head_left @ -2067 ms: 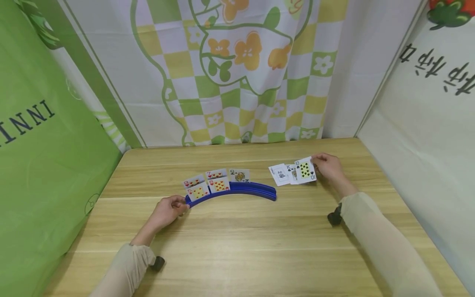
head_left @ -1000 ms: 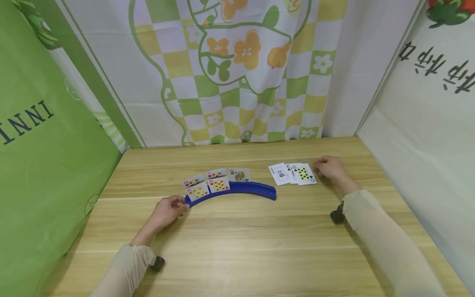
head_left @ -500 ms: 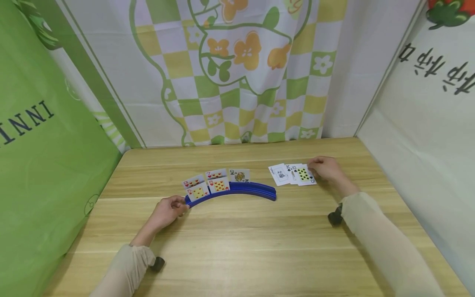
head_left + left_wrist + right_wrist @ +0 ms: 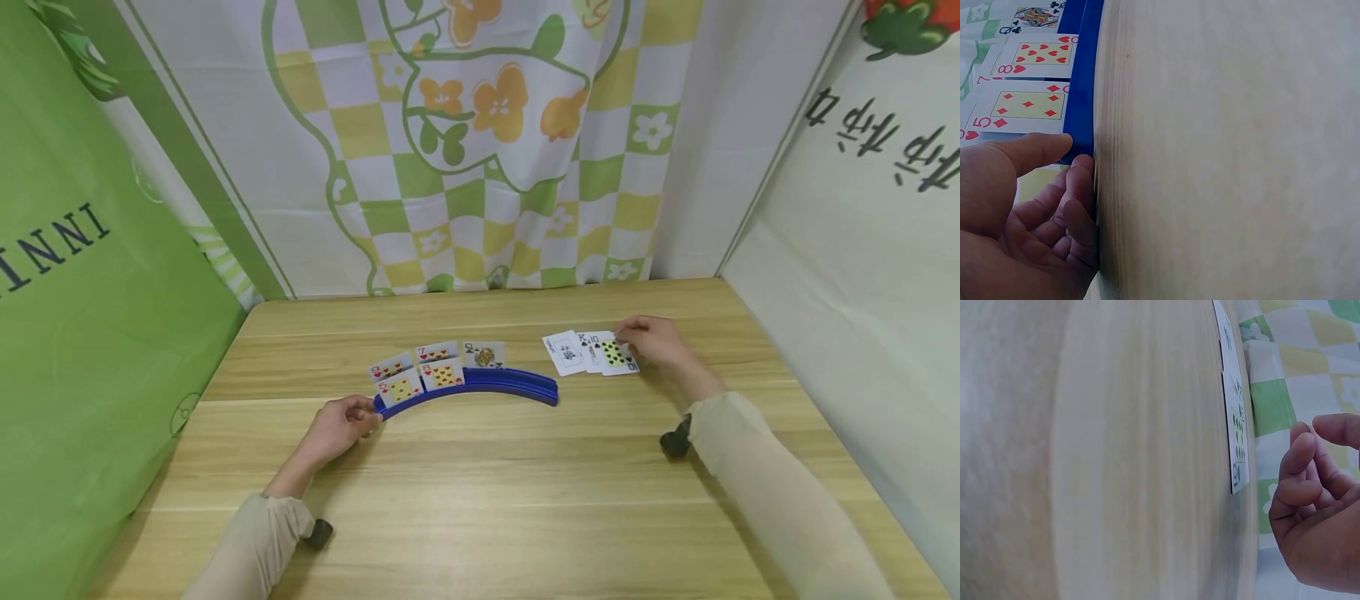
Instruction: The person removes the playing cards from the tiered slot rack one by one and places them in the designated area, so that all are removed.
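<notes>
My left hand (image 4: 343,427) pinches the left end of a curved blue card holder (image 4: 517,383) between thumb and fingers. In its slots stand a five of diamonds (image 4: 1025,106), an eight of hearts (image 4: 1040,55), a seven of hearts (image 4: 437,353), a partly covered red nine (image 4: 392,367) and a queen of clubs (image 4: 486,355). My right hand (image 4: 652,340) hovers at the upper right of a ten of spades (image 4: 613,353), covering its corner. Its fingers are loosely curled, with a gap between thumb and forefinger and nothing held.
Left of the ten, a king (image 4: 590,350) and a joker (image 4: 566,353) overlap in a fan on the wooden table (image 4: 480,500). Behind the table hangs a checkered curtain (image 4: 495,208). Fabric walls stand at both sides.
Two seconds ago my right hand held the ten of spades raised; it then lay down over the king. The hand drew off to the right and has come back left over it.
</notes>
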A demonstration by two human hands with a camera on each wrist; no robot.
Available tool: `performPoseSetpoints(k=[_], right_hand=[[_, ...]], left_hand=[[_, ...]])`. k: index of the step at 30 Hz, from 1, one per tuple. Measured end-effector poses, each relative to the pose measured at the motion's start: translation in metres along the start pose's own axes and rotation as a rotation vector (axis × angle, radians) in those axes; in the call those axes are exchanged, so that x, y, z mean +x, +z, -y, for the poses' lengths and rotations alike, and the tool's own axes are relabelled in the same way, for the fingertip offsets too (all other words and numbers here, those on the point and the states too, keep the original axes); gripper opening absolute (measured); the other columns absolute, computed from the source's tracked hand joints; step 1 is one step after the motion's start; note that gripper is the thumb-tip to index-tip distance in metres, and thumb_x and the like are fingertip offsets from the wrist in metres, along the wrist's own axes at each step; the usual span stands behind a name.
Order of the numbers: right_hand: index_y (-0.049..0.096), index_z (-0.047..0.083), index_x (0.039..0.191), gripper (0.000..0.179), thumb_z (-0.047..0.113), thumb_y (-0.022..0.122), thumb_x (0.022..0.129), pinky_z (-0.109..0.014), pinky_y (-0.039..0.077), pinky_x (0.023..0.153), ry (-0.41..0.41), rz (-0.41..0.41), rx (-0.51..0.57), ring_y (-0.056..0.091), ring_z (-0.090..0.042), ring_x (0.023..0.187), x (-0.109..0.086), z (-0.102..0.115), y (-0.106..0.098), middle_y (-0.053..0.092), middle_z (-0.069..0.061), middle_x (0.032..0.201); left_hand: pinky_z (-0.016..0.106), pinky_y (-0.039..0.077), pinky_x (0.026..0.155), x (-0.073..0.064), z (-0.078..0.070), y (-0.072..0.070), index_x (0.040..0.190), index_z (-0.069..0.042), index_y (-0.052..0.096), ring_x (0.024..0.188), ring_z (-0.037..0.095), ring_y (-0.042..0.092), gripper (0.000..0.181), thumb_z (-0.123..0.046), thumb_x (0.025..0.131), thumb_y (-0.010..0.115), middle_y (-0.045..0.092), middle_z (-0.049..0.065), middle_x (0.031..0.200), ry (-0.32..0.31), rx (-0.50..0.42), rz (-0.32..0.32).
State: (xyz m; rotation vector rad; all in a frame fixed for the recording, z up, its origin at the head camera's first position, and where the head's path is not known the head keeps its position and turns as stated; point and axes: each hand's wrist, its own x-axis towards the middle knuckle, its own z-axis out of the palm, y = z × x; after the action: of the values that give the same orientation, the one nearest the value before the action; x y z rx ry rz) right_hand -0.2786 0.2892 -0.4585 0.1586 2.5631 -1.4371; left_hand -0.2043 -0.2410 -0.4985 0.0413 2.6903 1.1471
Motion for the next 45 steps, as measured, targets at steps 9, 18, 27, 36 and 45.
performPoseSetpoints(k=[9,18,27,36,45], right_hand=[[0.056,-0.006,0.130,0.036,0.017,0.049,0.103,-0.025,0.051,0.069,-0.025,0.025,0.031,0.060,-0.019,0.088,-0.002,0.004,0.003,0.061,-0.024,0.123],[0.058,-0.005,0.129,0.037,0.020,0.053,0.102,-0.027,0.051,0.067,-0.065,0.034,0.034,0.060,-0.020,0.086,-0.009,0.015,0.010,0.064,-0.022,0.119],[0.058,-0.004,0.126,0.036,0.022,0.054,0.101,-0.024,0.046,0.057,-0.094,0.056,0.047,0.058,-0.014,0.077,-0.014,0.022,0.014,0.067,-0.020,0.113],[0.057,-0.006,0.127,0.037,0.020,0.057,0.100,-0.021,0.043,0.055,-0.088,0.066,0.105,0.058,-0.011,0.074,-0.019,0.030,0.020,0.068,-0.009,0.102],[0.058,-0.004,0.126,0.038,0.023,0.059,0.100,-0.021,0.042,0.056,-0.121,0.069,0.100,0.057,-0.008,0.072,-0.022,0.032,0.026,0.068,0.012,0.086]], left_hand=[[0.027,0.052,0.069,0.000,0.001,-0.001,0.119,0.000,0.065,0.079,0.014,0.065,0.034,-0.023,0.093,0.069,0.072,0.010,0.097,0.009,0.016,-0.005],[0.028,0.053,0.071,0.000,-0.001,-0.002,0.120,0.001,0.065,0.080,0.014,0.066,0.036,-0.023,0.094,0.069,0.072,0.011,0.099,0.011,0.015,-0.005],[0.028,0.052,0.070,0.000,0.000,-0.002,0.119,0.001,0.065,0.077,0.014,0.065,0.035,-0.023,0.094,0.069,0.072,0.009,0.096,0.015,0.016,-0.007],[0.028,0.052,0.069,0.000,-0.002,-0.002,0.118,0.000,0.066,0.078,0.014,0.065,0.033,-0.022,0.093,0.069,0.072,0.010,0.096,0.019,0.021,-0.016],[0.028,0.052,0.069,0.000,0.000,-0.001,0.117,0.000,0.066,0.079,0.015,0.064,0.033,-0.022,0.093,0.069,0.072,0.009,0.096,0.010,0.017,-0.019]])
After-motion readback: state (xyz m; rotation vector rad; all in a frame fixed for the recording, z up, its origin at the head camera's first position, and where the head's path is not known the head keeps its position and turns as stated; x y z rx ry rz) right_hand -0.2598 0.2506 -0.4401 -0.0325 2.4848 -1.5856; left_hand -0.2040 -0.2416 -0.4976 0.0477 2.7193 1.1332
